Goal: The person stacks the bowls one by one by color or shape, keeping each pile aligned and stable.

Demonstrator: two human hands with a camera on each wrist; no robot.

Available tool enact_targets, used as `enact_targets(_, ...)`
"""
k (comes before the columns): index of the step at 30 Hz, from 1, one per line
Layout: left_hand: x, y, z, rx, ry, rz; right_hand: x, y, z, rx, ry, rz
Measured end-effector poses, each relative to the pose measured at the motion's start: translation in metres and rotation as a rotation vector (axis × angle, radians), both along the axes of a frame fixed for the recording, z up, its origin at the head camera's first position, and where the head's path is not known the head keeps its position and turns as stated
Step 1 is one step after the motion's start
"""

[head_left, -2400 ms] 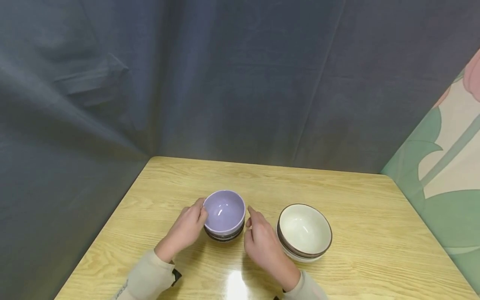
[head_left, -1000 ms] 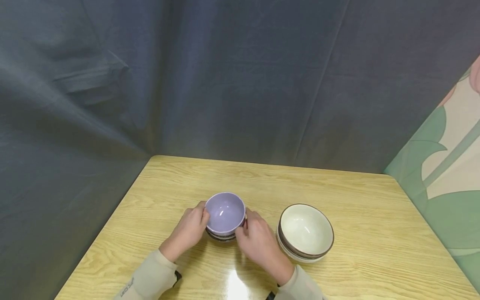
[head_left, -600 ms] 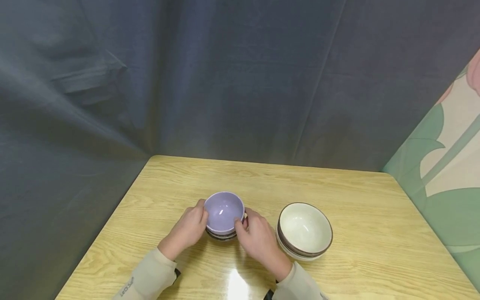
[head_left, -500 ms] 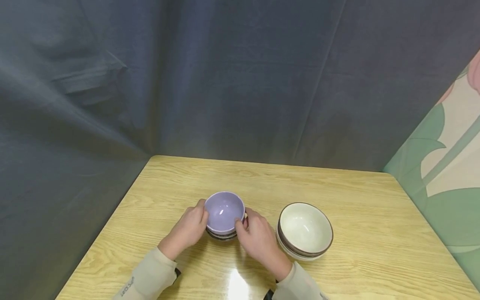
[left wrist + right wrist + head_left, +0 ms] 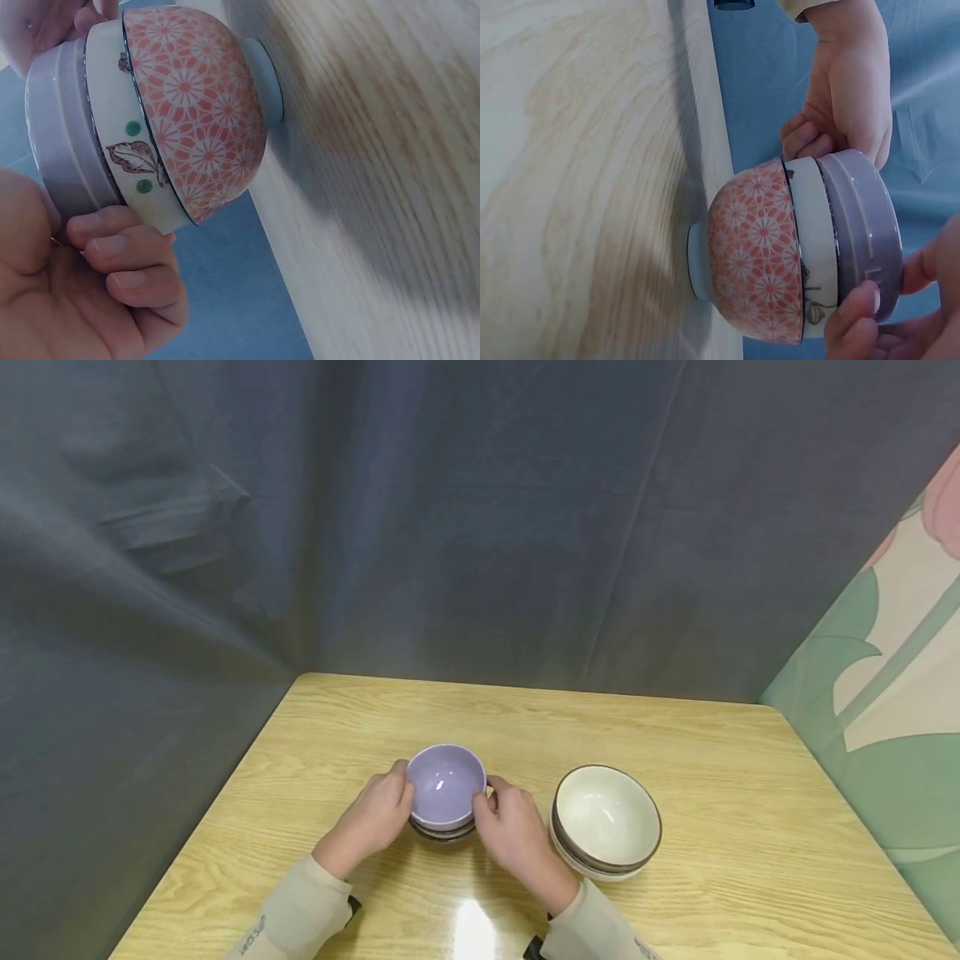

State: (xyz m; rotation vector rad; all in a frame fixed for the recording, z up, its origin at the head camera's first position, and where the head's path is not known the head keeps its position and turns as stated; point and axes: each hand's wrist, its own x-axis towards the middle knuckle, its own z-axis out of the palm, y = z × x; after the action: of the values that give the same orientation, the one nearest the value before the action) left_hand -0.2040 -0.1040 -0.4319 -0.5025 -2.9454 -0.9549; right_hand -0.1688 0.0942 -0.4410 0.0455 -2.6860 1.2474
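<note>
A purple bowl (image 5: pixel 447 781) sits on top of a nested stack left of the table's middle. In the left wrist view, a white bowl (image 5: pixel 109 90) with leaf and green dot decoration shows beneath it, and a red flower-patterned bowl (image 5: pixel 202 112) at the bottom stands on the table. My left hand (image 5: pixel 373 817) holds the purple bowl's left rim between thumb and fingers. On the opposite side my right hand (image 5: pixel 516 831) pinches the rim, thumb at the lip and fingers along the outer wall (image 5: pixel 859 300).
Right of my right hand stands a second stack: a cream bowl (image 5: pixel 609 818) with a brown rim over a white bowl (image 5: pixel 600 873). The wooden table (image 5: pixel 750 827) ends at a dark curtain (image 5: pixel 480 527) behind. A floral-print cloth (image 5: pixel 900 760) hangs at the right.
My right hand has moved in from beside the stack to the purple bowl's right rim and taken hold. My left hand keeps its grip; both stacks stay in place.
</note>
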Motion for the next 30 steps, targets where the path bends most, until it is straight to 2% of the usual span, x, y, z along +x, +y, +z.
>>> enact_targets(4,0.001,0.002,-0.002,0.019,0.003,0.01,-0.001,0.001,-0.002,-0.045,-0.008,0.008)
enact_targets(12,0.001,0.001,-0.004,0.03,0.024,0.022,-0.004,0.002,-0.004,-0.026,0.035,-0.001)
enact_targets(17,0.0,0.0,-0.002,0.013,0.026,0.004,-0.006,0.002,-0.004,-0.047,0.045,0.005)
enact_targets(23,0.0,-0.001,0.005,0.008,-0.013,-0.021,-0.008,0.002,-0.004,-0.06,0.062,0.008)
enact_targets(30,-0.003,-0.003,0.004,0.004,-0.041,-0.022,-0.008,0.0,-0.002,-0.093,0.037,0.01)
